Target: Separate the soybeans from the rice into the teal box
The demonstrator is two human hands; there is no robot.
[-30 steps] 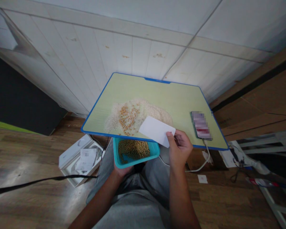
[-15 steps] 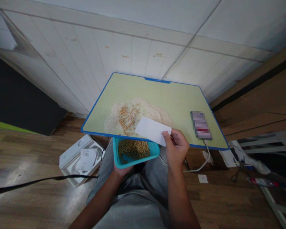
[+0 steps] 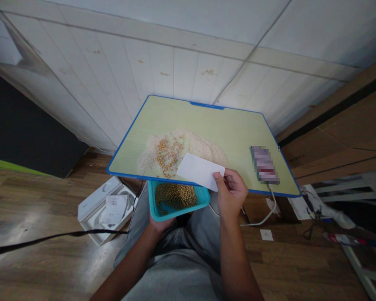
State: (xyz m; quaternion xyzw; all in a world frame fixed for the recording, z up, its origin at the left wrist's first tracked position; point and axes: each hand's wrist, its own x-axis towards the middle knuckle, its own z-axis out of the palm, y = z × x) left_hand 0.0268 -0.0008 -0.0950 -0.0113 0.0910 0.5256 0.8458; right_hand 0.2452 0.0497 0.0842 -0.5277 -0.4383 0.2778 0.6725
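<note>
My right hand (image 3: pixel 232 190) pinches a white card (image 3: pixel 199 169) by its right end. The card slants over the near edge of a pale green table (image 3: pixel 228 129) with a blue rim. A spread of rice-like white grains (image 3: pixel 203 146) lies on the table, with a patch of yellow-brown beans (image 3: pixel 166 154) among it on the left. Below the edge, my left hand (image 3: pixel 162 224) supports a turquoise plastic basin (image 3: pixel 203 202) from underneath; its fingers are mostly hidden. Inside the basin rests a heap of greenish-tan beans (image 3: pixel 178 195).
A phone-like device (image 3: pixel 265 165), blurred out, lies on the table's right side with a white cable (image 3: pixel 272 205) hanging from it. An open white box (image 3: pixel 108 209) with papers stands on the floor at left. Behind the table rises a white panelled wall (image 3: pixel 163 58).
The white card has shifted very slightly to the left with my right hand. My left hand and the basin look unmoved.
</note>
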